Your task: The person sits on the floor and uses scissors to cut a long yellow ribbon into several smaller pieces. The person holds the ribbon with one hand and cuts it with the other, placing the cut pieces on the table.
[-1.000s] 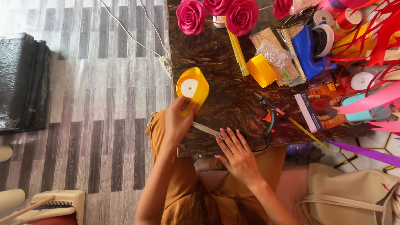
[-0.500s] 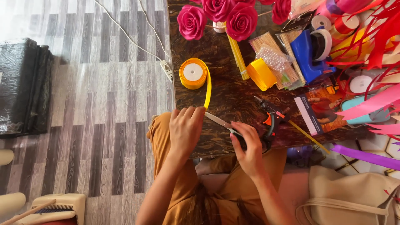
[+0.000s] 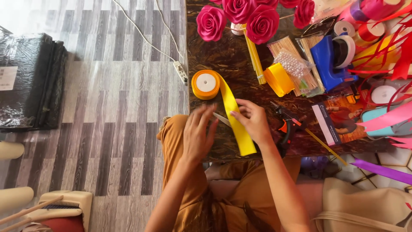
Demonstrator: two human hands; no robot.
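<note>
A spool of yellow ribbon (image 3: 206,84) lies flat on the dark brown table (image 3: 223,56). A loose yellow strip (image 3: 237,124) runs from it toward the table's near edge. My right hand (image 3: 254,123) lies over this strip, closed around the handle end of a pair of scissors. The metal blade (image 3: 221,119) pokes out to the left from under the ribbon. My left hand (image 3: 197,134), fingers apart and a little blurred, hovers just left of the blade tip and holds nothing.
Pink paper roses (image 3: 251,17), yellow sticks (image 3: 254,58), a folded yellow ribbon piece (image 3: 279,79), a blue tape dispenser (image 3: 328,60), a glue gun (image 3: 285,126) and many ribbon rolls crowd the table's right. A white power strip (image 3: 182,72) lies on the floor beside a black bag (image 3: 30,81).
The spool was set down flat and its strip now lies pulled toward me. My right hand moved onto the scissors and ribbon; my left hand left the spool and came beside the blade.
</note>
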